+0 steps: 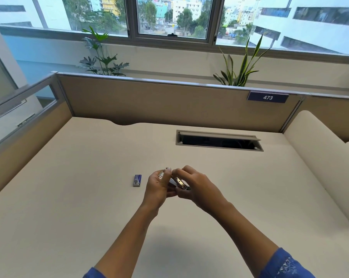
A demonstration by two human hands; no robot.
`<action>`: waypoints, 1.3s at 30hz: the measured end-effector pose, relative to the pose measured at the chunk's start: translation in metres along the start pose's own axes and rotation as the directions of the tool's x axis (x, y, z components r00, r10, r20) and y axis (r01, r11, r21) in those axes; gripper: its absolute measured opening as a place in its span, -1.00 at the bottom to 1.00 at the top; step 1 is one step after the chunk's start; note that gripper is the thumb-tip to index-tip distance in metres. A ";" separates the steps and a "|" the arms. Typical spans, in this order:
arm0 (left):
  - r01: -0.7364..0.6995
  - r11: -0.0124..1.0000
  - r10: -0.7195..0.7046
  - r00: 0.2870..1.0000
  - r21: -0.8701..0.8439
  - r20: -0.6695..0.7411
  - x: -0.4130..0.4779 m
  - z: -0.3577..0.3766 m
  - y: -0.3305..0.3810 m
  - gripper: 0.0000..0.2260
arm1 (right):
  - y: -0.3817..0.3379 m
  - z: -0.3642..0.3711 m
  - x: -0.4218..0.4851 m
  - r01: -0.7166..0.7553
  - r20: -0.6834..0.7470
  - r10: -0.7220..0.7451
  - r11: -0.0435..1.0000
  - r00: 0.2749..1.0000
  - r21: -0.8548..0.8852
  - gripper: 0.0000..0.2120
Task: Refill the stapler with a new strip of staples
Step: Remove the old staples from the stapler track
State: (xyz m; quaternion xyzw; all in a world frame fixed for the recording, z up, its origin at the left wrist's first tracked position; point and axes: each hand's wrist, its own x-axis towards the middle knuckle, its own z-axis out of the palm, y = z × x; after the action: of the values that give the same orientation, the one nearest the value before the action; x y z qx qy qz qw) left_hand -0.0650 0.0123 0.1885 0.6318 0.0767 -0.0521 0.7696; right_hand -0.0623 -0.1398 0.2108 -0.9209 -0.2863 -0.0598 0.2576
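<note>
Hanging above the worktop [89, 197], a small metal stapler [178, 182] is gripped between the left hand [158, 189] and the right hand [199, 187], with the fingers [168, 173] of both curled round it. A blue staple box [137, 180] is seen lying on the worktop, left of the left fingers and apart from them.

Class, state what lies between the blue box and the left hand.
Only bare desk separates the blue box from the left hand, in the head view.

bare forearms, blue sleeves [283, 263] pushed up, pale printed pattern on the right one.
</note>
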 end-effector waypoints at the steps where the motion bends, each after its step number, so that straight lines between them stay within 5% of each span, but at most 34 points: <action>1: -0.002 1.000 0.002 1.000 0.002 0.004 0.000 0.001 0.000 -0.68 | -0.001 0.000 0.000 0.004 -0.021 -0.004 1.000 1.000 -0.001 -0.70; 6: -0.018 1.000 0.018 1.000 0.020 0.017 -0.001 0.011 -0.004 -0.65 | -0.003 0.001 0.001 0.011 -0.117 -0.014 1.000 0.993 -0.024 -0.91; 14: -0.052 0.998 0.053 0.998 0.017 -0.030 -0.003 0.014 -0.007 -0.67 | -0.005 0.002 0.003 -0.013 -0.230 -0.024 0.987 0.973 -0.159 -0.88; 20: -0.036 0.999 0.034 0.999 -0.034 -0.037 -0.001 0.005 -0.002 -0.68 | -0.003 0.001 0.000 0.004 -0.208 -0.004 1.000 0.978 -0.002 -0.81; 28: 0.007 1.000 -0.009 0.999 -0.023 -0.053 0.005 0.004 -0.007 -0.65 | 0.006 0.009 0.001 0.073 -0.163 -0.075 0.997 0.984 -0.019 -0.82; 39: 0.046 0.998 -0.048 0.997 -0.033 -0.060 0.013 0.000 -0.015 -0.64 | 0.011 0.017 0.005 -0.020 -0.266 0.097 0.960 0.959 0.279 -0.84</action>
State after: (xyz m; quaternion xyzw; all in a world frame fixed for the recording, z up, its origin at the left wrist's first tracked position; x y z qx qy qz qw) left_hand -0.0551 0.0100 0.1717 0.6189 0.1157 -0.0494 0.7753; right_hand -0.0523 -0.1366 0.1929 -0.8673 -0.2254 -0.1401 0.4212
